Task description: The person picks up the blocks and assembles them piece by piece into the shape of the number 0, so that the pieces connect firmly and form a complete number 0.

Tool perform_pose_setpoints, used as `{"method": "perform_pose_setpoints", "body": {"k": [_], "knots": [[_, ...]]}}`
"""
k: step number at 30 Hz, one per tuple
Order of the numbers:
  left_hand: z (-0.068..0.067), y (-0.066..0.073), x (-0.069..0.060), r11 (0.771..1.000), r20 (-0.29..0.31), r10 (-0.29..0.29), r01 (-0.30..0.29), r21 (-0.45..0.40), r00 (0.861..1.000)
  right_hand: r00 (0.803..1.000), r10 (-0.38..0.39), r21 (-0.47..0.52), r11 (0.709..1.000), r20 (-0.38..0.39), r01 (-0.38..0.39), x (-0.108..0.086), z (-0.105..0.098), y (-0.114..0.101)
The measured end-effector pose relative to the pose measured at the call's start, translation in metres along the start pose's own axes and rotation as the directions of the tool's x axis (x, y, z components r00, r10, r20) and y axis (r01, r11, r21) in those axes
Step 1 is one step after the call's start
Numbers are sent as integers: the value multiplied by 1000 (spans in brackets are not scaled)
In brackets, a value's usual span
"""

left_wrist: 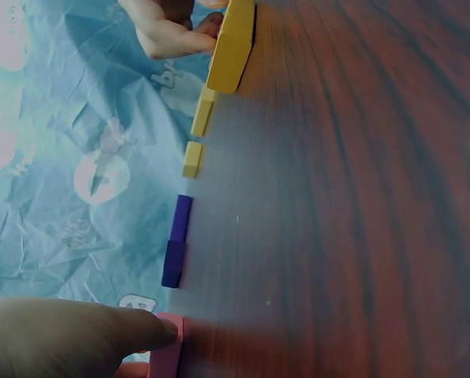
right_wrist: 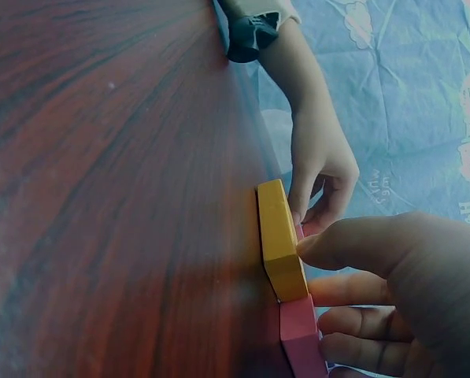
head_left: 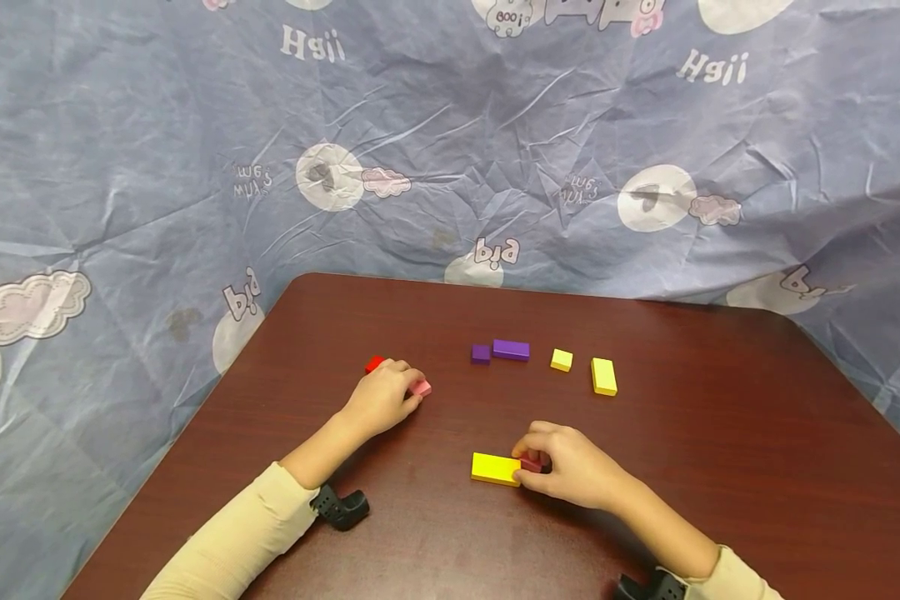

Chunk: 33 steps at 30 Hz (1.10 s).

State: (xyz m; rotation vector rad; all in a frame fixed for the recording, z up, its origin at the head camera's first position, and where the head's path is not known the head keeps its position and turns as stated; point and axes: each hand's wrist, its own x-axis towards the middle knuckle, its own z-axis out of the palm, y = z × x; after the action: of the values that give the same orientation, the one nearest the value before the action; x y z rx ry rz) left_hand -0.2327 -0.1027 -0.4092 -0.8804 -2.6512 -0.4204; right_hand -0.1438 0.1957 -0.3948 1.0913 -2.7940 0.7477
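Observation:
On the left of the table, my left hand (head_left: 380, 398) pinches a small pink block (head_left: 422, 388), its thumb against the near side. A red block (head_left: 375, 363) lies just beyond that hand, partly covered by it. Nearer to me, the right hand (head_left: 576, 468) grips the right end of a long yellow block (head_left: 496, 469) between thumb and fingers. A reddish-pink block (right_wrist: 299, 319) sits end to end with the yellow block in the right wrist view, under the curled fingers. From above, most of it is hidden by that hand.
Farther back on the brown table (head_left: 690, 467) lie a dark purple cube (head_left: 481, 355), a purple block (head_left: 511, 350), a small pale yellow block (head_left: 562, 360) and a longer pale yellow block (head_left: 603, 377). A blue printed cloth (head_left: 435, 167) hangs behind the far edge.

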Motion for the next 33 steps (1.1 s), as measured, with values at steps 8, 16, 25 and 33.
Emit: {"method": "perform_pose_setpoints", "body": {"k": [8, 16, 25, 33], "knots": [[1, 4, -1, 992, 16, 51, -49, -112, 999, 1000, -5, -3, 1000, 4, 5, -1, 0, 0], [-3, 12, 1, 965, 107, 122, -93, -246, 987, 1000, -11, 3, 1000, 1, 11, 1, -1, 1], [-9, 29, 0, 929, 163, 231, -168, -331, 959, 1000, 4, 13, 1000, 7, -4, 1, -1, 0], [-9, 38, -3, 918, 165, 268, -200, -342, 949, 1000, -7, 8, 1000, -5, 7, 0, 0, 0]]}}
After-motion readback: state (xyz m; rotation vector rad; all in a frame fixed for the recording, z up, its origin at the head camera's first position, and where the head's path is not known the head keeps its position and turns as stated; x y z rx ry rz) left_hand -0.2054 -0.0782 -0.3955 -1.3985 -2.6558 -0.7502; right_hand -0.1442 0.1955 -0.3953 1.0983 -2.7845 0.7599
